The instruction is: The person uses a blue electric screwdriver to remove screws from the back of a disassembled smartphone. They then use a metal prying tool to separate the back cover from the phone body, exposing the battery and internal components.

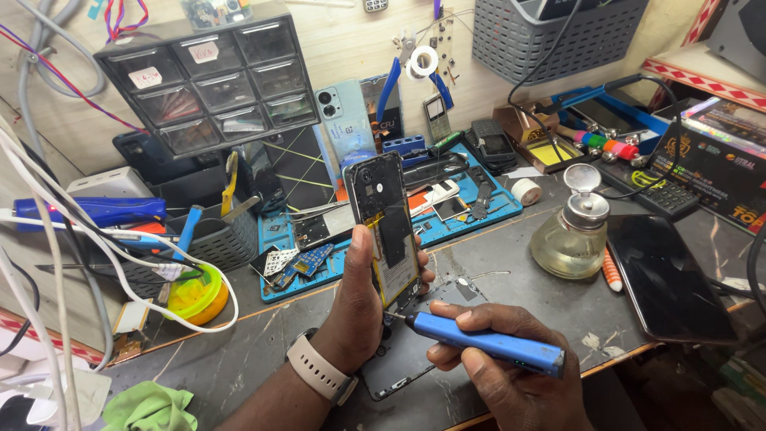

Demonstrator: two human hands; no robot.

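My left hand (361, 307) grips an opened phone (386, 227) upright, its back cover off, with a black board, a camera module and a yellow-edged battery showing. A pale wristband sits on that wrist. My right hand (501, 375) holds a blue pen-shaped electric screwdriver (487, 343) level, its tip touching the lower right edge of the phone. Under both hands a black phone panel (399, 375) lies flat on the dark worktop.
A blue repair mat (447, 227) with small parts and boards lies behind. A glass solvent bottle (570, 235) and a dark phone (666, 279) rest at right. A grey drawer cabinet (211, 84), tool basket (219, 235), white cables (120, 271) and green cloth (148, 407) are at left.
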